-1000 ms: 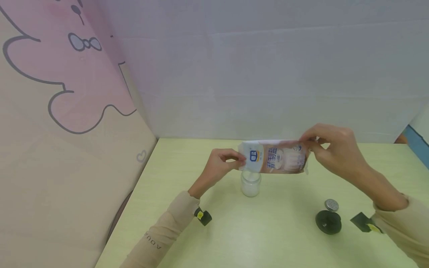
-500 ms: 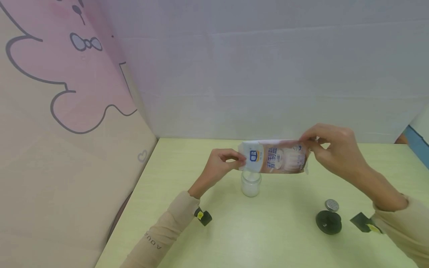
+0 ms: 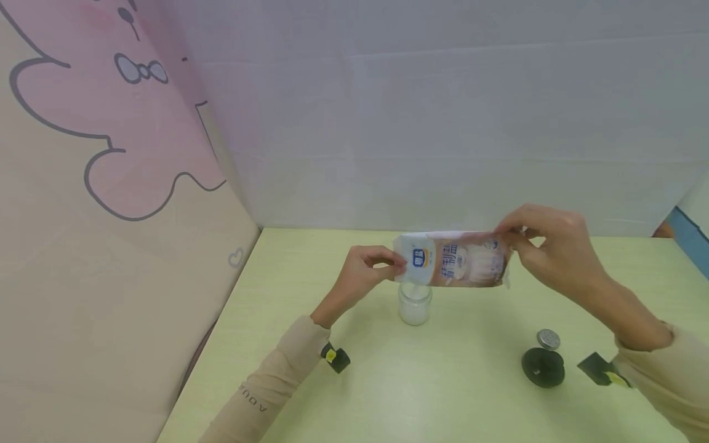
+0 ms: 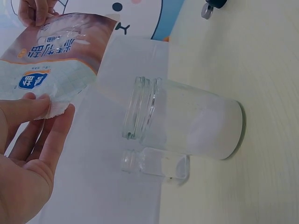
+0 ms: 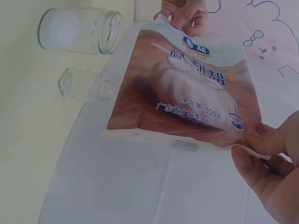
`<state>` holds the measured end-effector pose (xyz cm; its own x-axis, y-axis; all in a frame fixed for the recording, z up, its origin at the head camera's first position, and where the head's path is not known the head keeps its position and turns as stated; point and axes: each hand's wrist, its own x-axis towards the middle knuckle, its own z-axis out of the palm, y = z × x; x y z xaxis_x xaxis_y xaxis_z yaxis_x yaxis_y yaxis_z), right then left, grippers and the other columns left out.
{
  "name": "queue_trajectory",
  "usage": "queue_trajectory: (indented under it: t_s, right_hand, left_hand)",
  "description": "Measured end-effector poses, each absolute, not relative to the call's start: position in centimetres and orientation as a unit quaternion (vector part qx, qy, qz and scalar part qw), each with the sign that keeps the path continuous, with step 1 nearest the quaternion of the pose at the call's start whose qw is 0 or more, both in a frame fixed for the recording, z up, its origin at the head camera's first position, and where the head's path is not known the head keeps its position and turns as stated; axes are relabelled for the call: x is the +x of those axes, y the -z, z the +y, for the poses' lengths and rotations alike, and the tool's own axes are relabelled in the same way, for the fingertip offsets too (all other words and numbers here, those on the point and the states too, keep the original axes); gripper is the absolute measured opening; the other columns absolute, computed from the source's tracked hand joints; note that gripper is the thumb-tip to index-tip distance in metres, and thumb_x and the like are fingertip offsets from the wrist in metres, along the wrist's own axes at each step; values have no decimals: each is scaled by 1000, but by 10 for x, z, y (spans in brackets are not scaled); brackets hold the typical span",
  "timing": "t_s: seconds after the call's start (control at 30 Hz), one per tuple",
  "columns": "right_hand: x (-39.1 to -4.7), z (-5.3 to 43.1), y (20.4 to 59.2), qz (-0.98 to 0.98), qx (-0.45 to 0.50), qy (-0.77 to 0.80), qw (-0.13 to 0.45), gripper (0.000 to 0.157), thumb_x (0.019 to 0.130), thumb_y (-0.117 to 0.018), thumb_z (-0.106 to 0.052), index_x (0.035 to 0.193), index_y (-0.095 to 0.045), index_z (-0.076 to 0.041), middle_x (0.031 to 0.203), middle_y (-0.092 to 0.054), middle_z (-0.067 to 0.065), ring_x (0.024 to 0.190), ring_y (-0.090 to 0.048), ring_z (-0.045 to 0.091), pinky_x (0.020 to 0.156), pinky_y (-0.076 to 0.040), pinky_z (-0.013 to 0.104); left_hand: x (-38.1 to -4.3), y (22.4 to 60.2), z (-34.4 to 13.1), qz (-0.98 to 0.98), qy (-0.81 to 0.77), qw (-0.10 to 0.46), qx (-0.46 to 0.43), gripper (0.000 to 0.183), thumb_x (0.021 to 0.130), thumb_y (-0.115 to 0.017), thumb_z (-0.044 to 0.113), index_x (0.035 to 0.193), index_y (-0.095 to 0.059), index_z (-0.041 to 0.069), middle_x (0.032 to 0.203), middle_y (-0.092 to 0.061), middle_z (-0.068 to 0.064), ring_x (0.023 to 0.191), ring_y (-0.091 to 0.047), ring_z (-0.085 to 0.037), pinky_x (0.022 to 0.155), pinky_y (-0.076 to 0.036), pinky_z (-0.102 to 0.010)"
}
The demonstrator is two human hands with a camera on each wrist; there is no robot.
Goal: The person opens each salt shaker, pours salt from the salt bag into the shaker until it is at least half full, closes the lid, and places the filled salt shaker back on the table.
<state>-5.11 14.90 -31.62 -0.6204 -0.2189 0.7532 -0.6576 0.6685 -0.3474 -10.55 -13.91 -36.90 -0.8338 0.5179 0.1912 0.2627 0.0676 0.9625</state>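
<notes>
Both hands stretch a printed salt bag (image 3: pixel 465 261) sideways over the table. My left hand (image 3: pixel 368 271) pinches the torn, pale end between thumb and fingers, as the left wrist view shows. At the opposite end, my right hand (image 3: pixel 554 246) pinches a corner of the bag (image 5: pixel 196 93). Below the bag's pale end stands a clear glass jar (image 3: pixel 414 307), uncapped, with white contents (image 4: pixel 215 126) in its lower part. A smaller clear bottle (image 4: pixel 163 163) with an uncapped neck stands near the jar in both wrist views; the bag hides it in the head view.
On the right of the pale green table (image 3: pixel 443 394) lie a perforated metal shaker cap (image 3: pixel 548 339) and a round black lid (image 3: pixel 543 368). A white sheet (image 3: pixel 443 123) hangs behind the table, and a cartoon-printed cloth (image 3: pixel 138 277) borders its left side.
</notes>
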Motion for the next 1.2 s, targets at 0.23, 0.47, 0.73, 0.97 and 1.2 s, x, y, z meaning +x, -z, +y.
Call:
queue_trajectory:
  t_s: [0.23,0.47,0.73,0.97,1.2]
  right_hand:
    - [-52,148,318,-840,261,-318,355,35,64,-65,26,75,-70,-7,74,-67,0,68,-57,1,64,-46,4]
    - [-52,148,317,-841,258,-319,352,35,64,-65,26,75,-70,-7,74,-67,0,68,-56,0,64,-46,4]
    - [-52,148,317,-838,259,-323,355,35,64,-65,26,75,-70,-6,74,-67,0,69,-56,1,64,-46,4]
    - [-52,147,319,-834,261,-327,360,35,63,-66,27,75,-70,-6,74,-67,0,69,-56,1,64,-46,4]
    - [-52,146,319,-831,262,-329,365,35,64,-65,27,74,-70,-6,73,-67,1,67,-57,2,64,-46,4]
  left_hand:
    - [-105,368,-139,729,-625,108,256,12,83,-67,-7,95,-68,-9,102,-68,-18,98,-64,-22,79,-56,-35]
    - [-105,369,-139,728,-627,106,255,13,83,-67,-7,95,-68,-9,101,-68,-17,97,-64,-22,79,-56,-35]
    - [-104,368,-138,728,-627,105,256,12,83,-67,-7,95,-68,-10,101,-68,-18,97,-64,-22,79,-57,-35]
    - [-104,369,-138,725,-629,103,260,12,83,-66,-8,95,-68,-11,100,-68,-19,95,-64,-21,78,-57,-36]
    - [-104,369,-138,725,-629,103,260,12,83,-66,-8,95,-68,-11,100,-68,-20,95,-64,-21,78,-57,-36]
